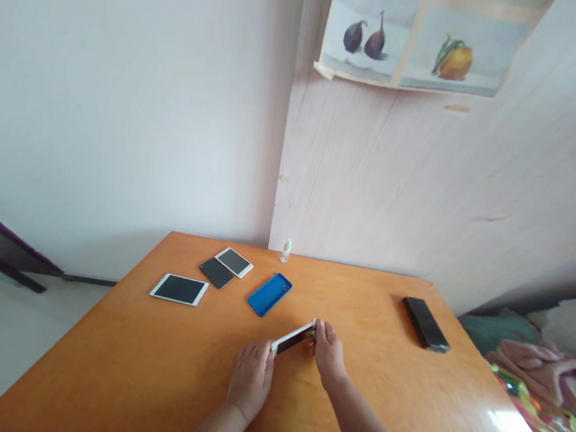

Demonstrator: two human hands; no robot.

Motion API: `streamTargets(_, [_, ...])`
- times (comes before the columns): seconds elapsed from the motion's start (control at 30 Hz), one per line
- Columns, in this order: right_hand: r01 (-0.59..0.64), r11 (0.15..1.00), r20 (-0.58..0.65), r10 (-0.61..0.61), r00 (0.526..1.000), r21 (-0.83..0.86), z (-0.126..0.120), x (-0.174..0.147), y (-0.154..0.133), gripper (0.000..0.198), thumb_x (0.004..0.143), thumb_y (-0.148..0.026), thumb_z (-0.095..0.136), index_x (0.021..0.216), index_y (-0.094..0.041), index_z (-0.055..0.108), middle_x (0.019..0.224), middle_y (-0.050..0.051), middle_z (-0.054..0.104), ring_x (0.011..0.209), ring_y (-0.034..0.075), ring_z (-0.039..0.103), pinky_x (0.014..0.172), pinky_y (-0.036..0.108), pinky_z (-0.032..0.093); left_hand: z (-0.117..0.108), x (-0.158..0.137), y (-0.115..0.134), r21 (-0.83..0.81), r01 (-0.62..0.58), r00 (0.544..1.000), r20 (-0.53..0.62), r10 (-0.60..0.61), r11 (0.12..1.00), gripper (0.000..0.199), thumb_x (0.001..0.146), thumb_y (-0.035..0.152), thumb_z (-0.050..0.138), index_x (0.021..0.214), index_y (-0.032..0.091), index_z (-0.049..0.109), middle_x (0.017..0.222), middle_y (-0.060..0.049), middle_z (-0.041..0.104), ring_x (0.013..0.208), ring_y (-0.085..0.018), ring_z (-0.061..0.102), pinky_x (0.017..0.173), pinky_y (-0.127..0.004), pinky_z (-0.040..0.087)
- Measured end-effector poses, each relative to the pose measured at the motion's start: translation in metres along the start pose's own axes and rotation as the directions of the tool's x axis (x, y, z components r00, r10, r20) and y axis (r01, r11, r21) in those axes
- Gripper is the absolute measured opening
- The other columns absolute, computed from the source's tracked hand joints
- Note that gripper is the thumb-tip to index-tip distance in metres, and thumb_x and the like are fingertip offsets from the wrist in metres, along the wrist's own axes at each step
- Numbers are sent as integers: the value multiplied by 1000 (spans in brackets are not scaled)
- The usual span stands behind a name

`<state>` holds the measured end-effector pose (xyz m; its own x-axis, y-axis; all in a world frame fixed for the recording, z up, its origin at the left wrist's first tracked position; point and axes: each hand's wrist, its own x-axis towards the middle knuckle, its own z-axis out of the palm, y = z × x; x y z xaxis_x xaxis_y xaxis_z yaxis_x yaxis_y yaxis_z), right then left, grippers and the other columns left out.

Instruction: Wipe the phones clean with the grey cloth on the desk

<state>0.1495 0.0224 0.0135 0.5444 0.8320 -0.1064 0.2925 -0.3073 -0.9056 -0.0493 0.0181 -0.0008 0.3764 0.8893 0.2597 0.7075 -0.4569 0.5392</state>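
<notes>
Between my two hands a white-framed phone [293,339] with a dark face is held tilted above the table, seen nearly edge-on. My left hand [252,375] grips its lower left end, fingers closed. At the upper right end, my right hand [328,354] pinches it between thumb and fingers. Just beyond the phone lies a blue phone case [269,294], its hollow side up. Part of the held phone is covered by my fingers.
On the wooden table [159,365] lie a white tablet [180,289], a black phone [216,273] and a white phone [234,262] touching it. A small clear bottle [286,251] stands near the wall. A long black case [426,324] lies at the right, and cloth [548,376] is heaped beyond that edge.
</notes>
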Motion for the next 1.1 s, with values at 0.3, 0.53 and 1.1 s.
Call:
streamTargets(0.3, [40, 994, 65, -33, 997, -100, -20, -12, 22, 32, 86, -52, 51, 97, -27, 68, 70, -1, 69, 67, 21, 66, 60, 29, 44, 0, 1, -2, -14, 49, 998, -31, -49, 999, 26, 101, 36, 32, 101, 25, 56, 92, -5, 67, 87, -21, 63, 77, -35, 46])
streamTargets(0.53, [48, 990, 46, -43, 998, -130, -39, -28, 39, 29, 88, -46, 46, 81, -27, 66, 79, 2, 70, 76, 22, 66, 72, 32, 47, 3, 10, -5, -72, 123, 992, -31, -126, 990, 30, 102, 38, 31, 90, 25, 55, 87, -3, 68, 82, -20, 65, 72, -32, 45])
streamTargets(1.1, [-7, 991, -65, -2, 998, -131, -45, -36, 52, 25, 78, -36, 48, 90, -25, 66, 82, 0, 73, 80, 21, 67, 74, 29, 49, 0, 46, 23, 107, 502, 810, 288, -511, 858, 36, 97, 27, 40, 131, 20, 49, 117, -10, 71, 112, -26, 65, 88, -38, 40])
